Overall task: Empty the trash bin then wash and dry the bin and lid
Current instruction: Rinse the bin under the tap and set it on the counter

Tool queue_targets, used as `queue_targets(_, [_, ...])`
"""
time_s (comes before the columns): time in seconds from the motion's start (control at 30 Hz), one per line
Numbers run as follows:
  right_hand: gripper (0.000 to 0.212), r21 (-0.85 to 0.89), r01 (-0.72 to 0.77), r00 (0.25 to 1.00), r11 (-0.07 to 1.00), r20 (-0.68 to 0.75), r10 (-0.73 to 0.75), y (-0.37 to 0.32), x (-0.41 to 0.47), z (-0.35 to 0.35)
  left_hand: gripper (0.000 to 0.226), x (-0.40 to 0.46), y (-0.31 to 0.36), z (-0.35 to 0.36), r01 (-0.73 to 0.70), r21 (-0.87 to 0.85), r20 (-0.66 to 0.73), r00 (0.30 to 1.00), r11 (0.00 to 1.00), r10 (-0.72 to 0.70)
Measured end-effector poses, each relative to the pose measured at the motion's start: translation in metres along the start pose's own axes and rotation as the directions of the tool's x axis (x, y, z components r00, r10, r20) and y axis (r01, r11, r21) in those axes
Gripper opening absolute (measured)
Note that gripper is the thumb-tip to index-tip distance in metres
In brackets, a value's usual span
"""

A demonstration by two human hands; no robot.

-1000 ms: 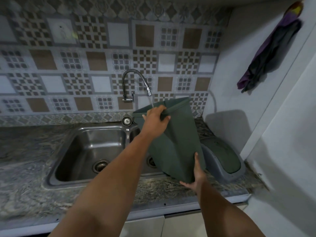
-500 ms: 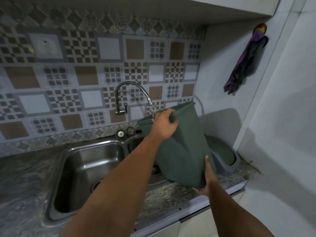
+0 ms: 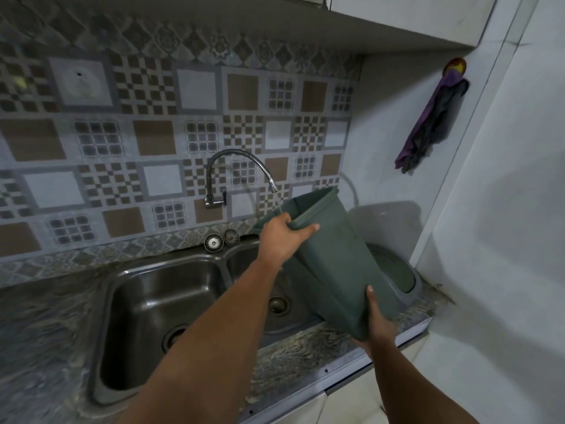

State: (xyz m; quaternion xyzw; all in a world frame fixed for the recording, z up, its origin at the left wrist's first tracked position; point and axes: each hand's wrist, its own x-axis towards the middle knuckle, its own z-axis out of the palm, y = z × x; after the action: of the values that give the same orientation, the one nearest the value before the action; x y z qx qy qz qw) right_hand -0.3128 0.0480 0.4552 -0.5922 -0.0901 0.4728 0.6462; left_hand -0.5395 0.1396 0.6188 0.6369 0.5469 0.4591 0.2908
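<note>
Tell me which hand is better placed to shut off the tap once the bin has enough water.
Probably the left hand. It grips the green bin's rim just below the faucet, near the tap handle. The right hand cups the bin's base, carrying its weight, farther from the tap.

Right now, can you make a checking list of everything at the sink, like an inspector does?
Surface: grey marbled counter with a steel double sink set in it.
Job's things: green bin held tilted over the right basin, water from the tap running into its mouth; lid on the counter behind the bin.
Clutter: two sink strainers on the ledge behind the sink.
Hands: left hand grips the bin's rim, fingers curled over it; right hand holds the bin's base.
Cables: nothing seen.
Surroundings: patterned tiles; cloths hanging on the right wall.
</note>
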Motion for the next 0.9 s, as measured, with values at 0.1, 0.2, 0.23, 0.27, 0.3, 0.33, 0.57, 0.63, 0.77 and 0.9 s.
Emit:
queue_targets(0.1, [0.133,-0.025,0.046,0.999,0.999,-0.020,-0.047,0.005,0.014,-0.001,0.060,-0.002,0.001,-0.004,0.036,-0.034,-0.021,0.999,0.999,-0.037])
queue_targets(0.2, [0.138,-0.039,0.047,0.998,0.998,-0.039,-0.049,0.010,0.024,-0.001,0.042,0.000,0.005,-0.002,-0.004,0.059,-0.028,1.000,0.998,0.006])
queue_targets(0.23, [0.140,-0.033,0.037,0.999,0.999,-0.026,-0.038,0.010,0.026,0.000,0.041,0.000,0.006,0.000,-0.025,0.081,-0.036,0.999,0.996,0.028])
queue_targets(0.27, [0.141,-0.030,0.024,1.000,0.999,-0.015,-0.024,0.008,0.022,0.003,0.041,0.002,0.006,0.003,-0.036,0.088,-0.042,0.998,0.995,0.040])
queue_targets(0.3, [0.139,-0.026,0.003,1.000,1.000,-0.007,-0.004,0.006,0.016,0.005,0.040,0.003,0.007,0.005,-0.047,0.092,-0.043,0.998,0.995,0.051])
queue_targets(0.33, [0.134,-0.020,-0.023,1.000,1.000,-0.010,0.023,0.005,0.010,0.008,0.040,0.004,0.009,0.008,-0.063,0.101,-0.041,0.997,0.993,0.068])
queue_targets(0.57, [0.123,-0.102,-0.246,0.969,0.964,-0.014,0.246,-0.002,0.013,0.009,0.032,0.005,0.023,0.052,-0.199,0.245,-0.123,0.964,0.949,0.234])
queue_targets(0.63, [0.124,-0.152,-0.281,0.958,0.948,0.020,0.287,-0.003,0.018,0.011,0.034,0.014,0.029,0.061,-0.169,0.273,-0.129,0.969,0.947,0.210])
queue_targets(0.77, [0.131,-0.230,-0.305,0.941,0.924,0.074,0.329,-0.004,0.026,0.016,0.042,0.026,0.046,0.068,-0.144,0.335,-0.111,0.975,0.931,0.191])
queue_targets(0.9, [0.127,-0.245,-0.332,0.924,0.911,0.112,0.367,-0.007,0.023,0.018,0.039,0.030,0.058,0.074,-0.103,0.356,-0.065,0.989,0.929,0.134])
